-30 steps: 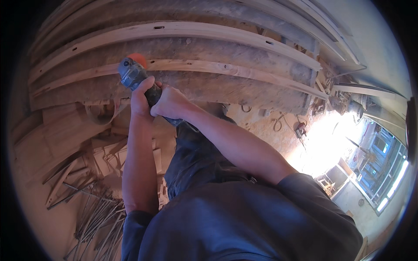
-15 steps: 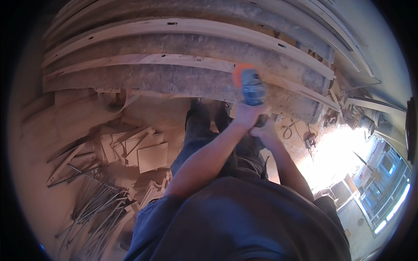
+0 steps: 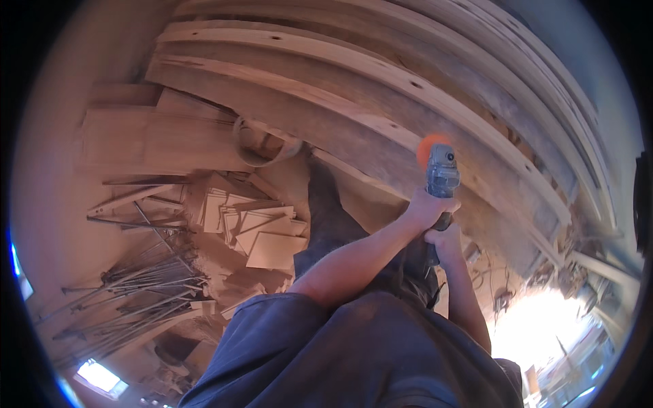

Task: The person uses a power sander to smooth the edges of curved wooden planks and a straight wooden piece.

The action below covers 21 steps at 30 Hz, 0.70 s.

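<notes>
Both of my hands grip an angle grinder [image 3: 443, 175] with a grey body and an orange disc [image 3: 430, 149], its outline blurred. My left hand [image 3: 430, 209] is wrapped round the body just behind the head. Farther back, my right hand [image 3: 445, 246] closes on the dark rear handle. The disc is over the nearest pale wooden rail [image 3: 354, 114], which lies along a dusty bench [image 3: 272, 109]. Whether it touches the wood I cannot tell. A second rail [image 3: 326, 49] with dark slots runs behind the first.
More long boards [image 3: 503, 47] lie at the back. On the floor to the left are a round bucket-like container [image 3: 239, 146], stacked flat wood pieces [image 3: 275, 248] and a heap of metal bar clamps [image 3: 146, 296]. Cords and a tool [image 3: 502, 299] lie at the lower right.
My view has turned, so the bench and rails now slant down to the right. The grinder, still in both hands, appears farther right and lower, over the nearest rail.
</notes>
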Available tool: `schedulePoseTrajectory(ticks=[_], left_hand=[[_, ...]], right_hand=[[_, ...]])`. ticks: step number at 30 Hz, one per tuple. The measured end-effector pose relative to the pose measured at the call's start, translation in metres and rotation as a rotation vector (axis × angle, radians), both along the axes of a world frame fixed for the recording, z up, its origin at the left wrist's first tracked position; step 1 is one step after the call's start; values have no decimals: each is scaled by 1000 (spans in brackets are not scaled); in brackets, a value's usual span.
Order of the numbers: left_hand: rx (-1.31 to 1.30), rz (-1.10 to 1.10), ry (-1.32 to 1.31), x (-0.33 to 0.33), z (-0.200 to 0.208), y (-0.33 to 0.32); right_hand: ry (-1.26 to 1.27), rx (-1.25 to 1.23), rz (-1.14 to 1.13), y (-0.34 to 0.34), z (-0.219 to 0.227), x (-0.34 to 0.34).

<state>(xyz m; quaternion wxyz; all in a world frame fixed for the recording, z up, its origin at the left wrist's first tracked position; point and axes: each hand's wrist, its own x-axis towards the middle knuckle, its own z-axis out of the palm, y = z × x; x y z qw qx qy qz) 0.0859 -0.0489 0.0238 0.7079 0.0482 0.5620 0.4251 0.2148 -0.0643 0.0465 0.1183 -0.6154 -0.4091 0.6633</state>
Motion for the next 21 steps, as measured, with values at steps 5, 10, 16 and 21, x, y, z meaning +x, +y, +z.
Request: schedulePoseTrajectory(ticks=[5,10,16,21], left_hand=[[-11,115,-4,-149,6,-4],[-91,157,230,-306,2,-2],[75,330,16,-499,-17,3],[97,543,-47,-612,-8,7]], right_hand=[[18,28,96,6,-9,-142],[-7,-21,254,27,-9,-302],[-12,-46,451,63,-1,-510],[60,9,602,83,-14,-626]])
